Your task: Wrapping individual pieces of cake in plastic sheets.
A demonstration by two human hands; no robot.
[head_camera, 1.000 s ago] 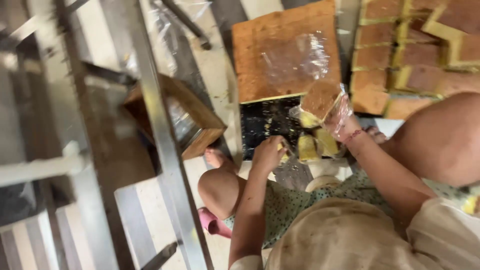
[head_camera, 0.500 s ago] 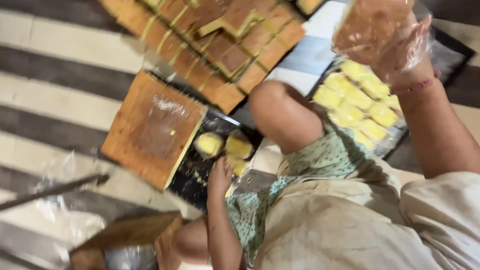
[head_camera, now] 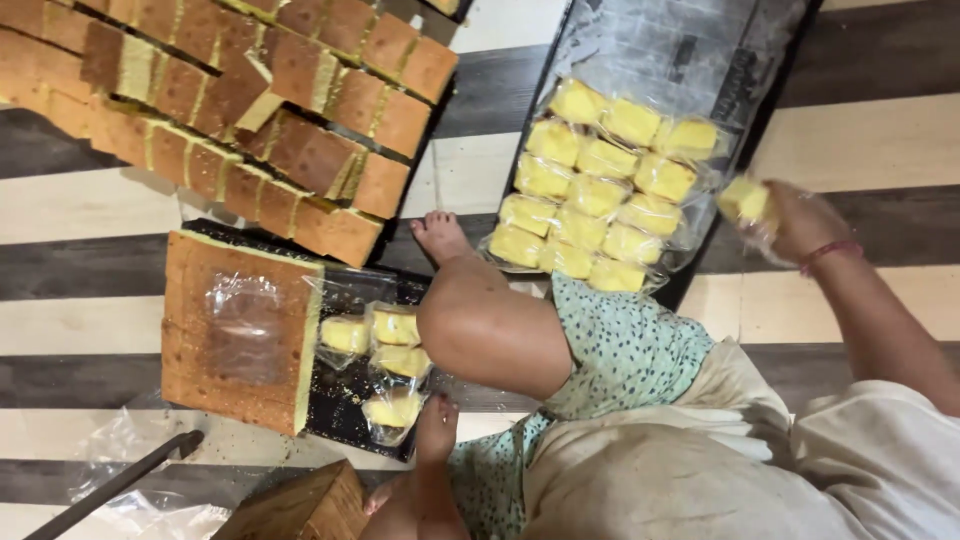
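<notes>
Where the floor [head_camera: 120, 205] shows, it runs in broad dark and cream stripes, and the person sits on it with one bare knee raised. Brown-topped cake bars [head_camera: 250, 110] lie in rows at upper left, beside a square uncut slab [head_camera: 235, 335] on a black tray [head_camera: 345, 405]. Four clear-wrapped yellow pieces [head_camera: 385, 365] lie just beside the slab. A second tray [head_camera: 690, 60] holds a cluster of wrapped yellow pieces [head_camera: 600, 190]. The right hand [head_camera: 800, 222] grips a wrapped yellow piece [head_camera: 745, 200] beside that cluster. The left hand [head_camera: 437, 425] rests near the four pieces; its fingers cannot be made out.
</notes>
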